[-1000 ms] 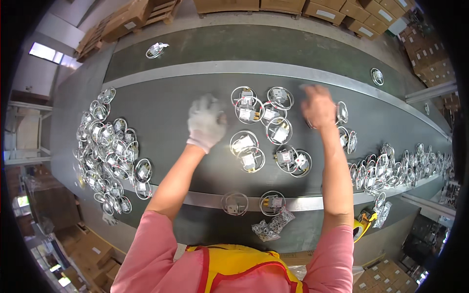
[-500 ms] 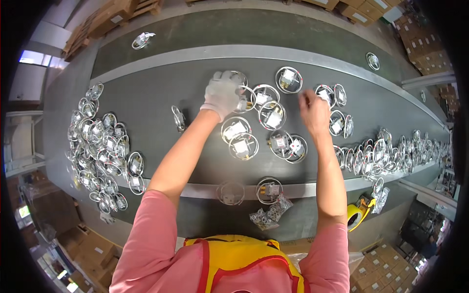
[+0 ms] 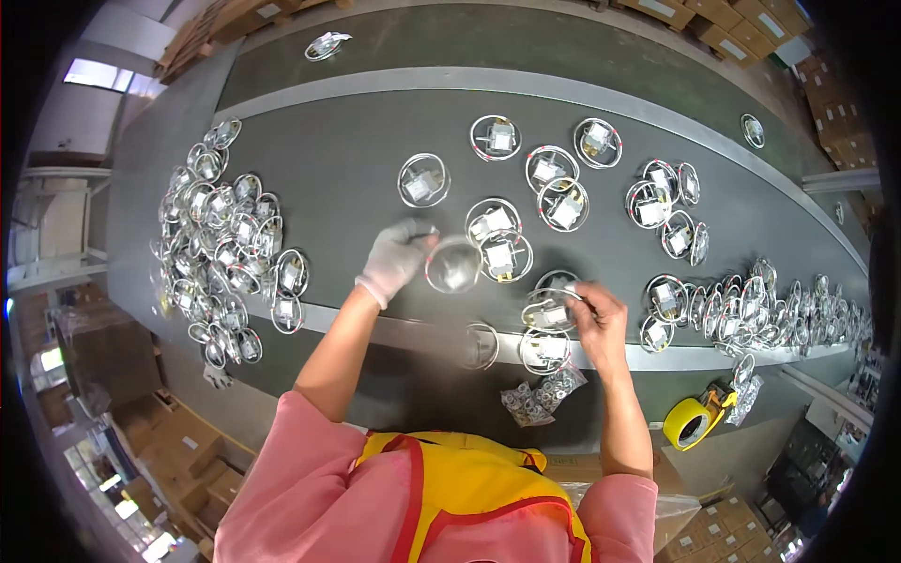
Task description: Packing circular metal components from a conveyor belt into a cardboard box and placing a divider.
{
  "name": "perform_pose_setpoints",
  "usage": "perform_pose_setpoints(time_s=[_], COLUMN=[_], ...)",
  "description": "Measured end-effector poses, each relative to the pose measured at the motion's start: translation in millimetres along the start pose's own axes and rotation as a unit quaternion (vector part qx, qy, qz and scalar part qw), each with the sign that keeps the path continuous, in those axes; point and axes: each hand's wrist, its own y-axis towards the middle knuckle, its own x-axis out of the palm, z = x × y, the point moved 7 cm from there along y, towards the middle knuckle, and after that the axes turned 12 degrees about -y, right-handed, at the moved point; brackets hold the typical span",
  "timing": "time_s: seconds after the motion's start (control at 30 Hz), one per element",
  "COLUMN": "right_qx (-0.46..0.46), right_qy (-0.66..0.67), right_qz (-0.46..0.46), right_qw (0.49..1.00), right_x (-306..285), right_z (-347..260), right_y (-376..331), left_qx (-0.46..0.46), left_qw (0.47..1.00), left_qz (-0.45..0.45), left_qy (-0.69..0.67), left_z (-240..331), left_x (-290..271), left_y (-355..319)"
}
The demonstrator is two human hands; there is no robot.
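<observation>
My left hand [image 3: 392, 261], in a pale glove, is over the dark belt, fingers closed at the rim of a motion-blurred thermostat [image 3: 454, 266] with a coiled metal tube. Bare and further right, my right hand [image 3: 601, 317] pinches another coiled-tube thermostat [image 3: 547, 315] between thumb and fingers. It overlaps a thermostat [image 3: 545, 349] near the belt's front rail. Two overlapping thermostats [image 3: 503, 255] lie just beyond my hands. A single thermostat [image 3: 424, 181] rests past my left hand, and several more [image 3: 563, 204] are scattered to its right.
A large heap of thermostats [image 3: 225, 225] covers the belt's left side. Another long pile [image 3: 765, 314] runs along the right. Small clear bags of parts [image 3: 542, 396] lie at the front, with a yellow tape dispenser [image 3: 693, 420] to their right. Cartons [image 3: 657, 11] stand behind.
My left hand has come nearer, leaving the far thermostats. My right hand has moved nearer and left, and now holds a thermostat. A single thermostat now lies left of the far group.
</observation>
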Motion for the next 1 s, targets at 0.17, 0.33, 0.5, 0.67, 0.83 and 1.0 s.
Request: perform_pose_setpoints(time_s=[0.17, 0.33, 0.5, 0.67, 0.83, 1.0], right_qx=[0.147, 0.222, 0.329, 0.310, 0.302, 0.226], right_qy=[0.300, 0.392, 0.404, 0.391, 0.396, -0.152], right_qz=[0.173, 0.238, 0.255, 0.280, 0.308, 0.296], right_qw=[0.927, 0.860, 0.814, 0.820, 0.811, 0.915], right_x=[-23.6, -26.9, -8.4, -7.7, -6.2, -44.1], right_z=[9.5, 61.4, 124.5, 118.8, 111.3, 63.8], right_y=[-2.1, -3.6, -48.3, -63.0, -66.7, -75.5], left_qx=[0.172, 0.226, 0.392, 0.466, 0.458, 0.415], left_qw=[0.933, 0.890, 0.835, 0.826, 0.801, 0.742], left_qz=[0.178, 0.225, 0.155, -0.149, -0.136, -0.104], left_qy=[0.259, 0.326, 0.354, 0.280, 0.362, 0.515], left_z=[12.3, 39.5, 82.5, 62.9, 36.9, 5.6], left_x=[-28.9, -19.1, 39.6, 164.8, 222.5, 218.1], left_y=[9.5, 36.6, 5.6, -49.4, -83.0, -81.4])
